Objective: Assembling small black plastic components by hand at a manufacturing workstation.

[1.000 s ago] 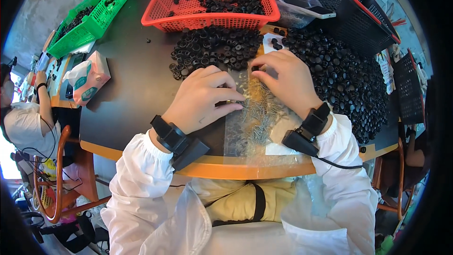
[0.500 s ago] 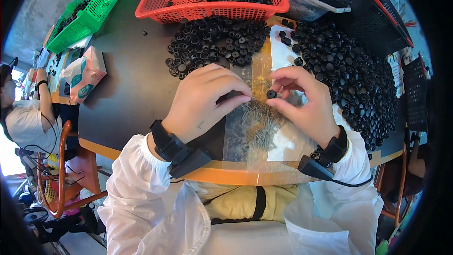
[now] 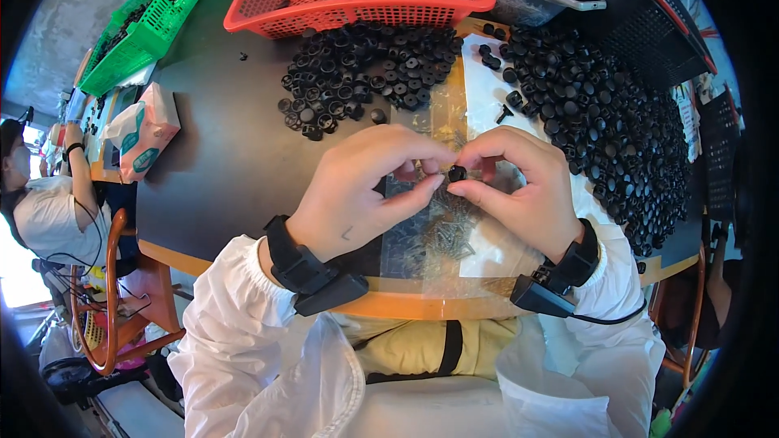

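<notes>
Between the thumb and forefinger of my right hand [image 3: 527, 182] is a small round black plastic knob [image 3: 457, 173]. My left hand [image 3: 357, 178] is closed in a pinch, its fingertips right up against the knob's left side. Whatever lies in that pinch is hidden or too small to name. Just below both hands, a heap of thin metal screws or pins [image 3: 448, 237] lies on clear plastic sheeting. Loose black ring-like parts [image 3: 341, 73] and discs cover the table beyond my hands. A large pile of black round caps [image 3: 604, 126] spreads to the right.
A red basket [image 3: 357, 15] of black parts stands at the back, beside a clear tub [image 3: 527, 0] with a phone on its rim. Black crates [image 3: 641, 24] rise at the back right. A tissue pack [image 3: 150, 134] and green basket [image 3: 154, 28] are left, near another person [image 3: 57, 211].
My left hand has come up from the screw heap and met the knob. My right hand has shifted slightly left with the knob, which has turned in its fingers.
</notes>
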Available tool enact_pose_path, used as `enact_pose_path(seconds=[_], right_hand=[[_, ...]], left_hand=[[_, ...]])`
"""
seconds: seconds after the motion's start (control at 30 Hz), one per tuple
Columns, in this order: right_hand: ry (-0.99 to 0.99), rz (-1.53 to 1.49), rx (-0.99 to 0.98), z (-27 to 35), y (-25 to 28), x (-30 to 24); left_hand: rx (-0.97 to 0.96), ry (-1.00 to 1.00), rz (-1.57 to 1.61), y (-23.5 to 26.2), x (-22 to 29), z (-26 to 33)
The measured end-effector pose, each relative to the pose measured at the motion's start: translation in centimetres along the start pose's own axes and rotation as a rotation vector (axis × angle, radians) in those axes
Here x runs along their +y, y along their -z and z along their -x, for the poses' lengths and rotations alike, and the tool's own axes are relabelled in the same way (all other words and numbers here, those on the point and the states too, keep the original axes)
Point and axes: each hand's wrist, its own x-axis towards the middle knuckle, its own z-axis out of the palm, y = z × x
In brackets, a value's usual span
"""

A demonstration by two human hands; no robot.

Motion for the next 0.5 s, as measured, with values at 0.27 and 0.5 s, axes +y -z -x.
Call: enact_pose_path(seconds=[0.27, 0.5], right_hand=[[-0.11, -0.268, 0.054, 0.12, -0.39, 0.16], [-0.179, -0.45, -0.004, 0.16, -0.66, -0.06]], left_hand=[[0.101, 0.03, 0.024, 0.22, 0.06, 0.41], [0.104, -0.018, 0.139, 0.3, -0.1, 0.15]])
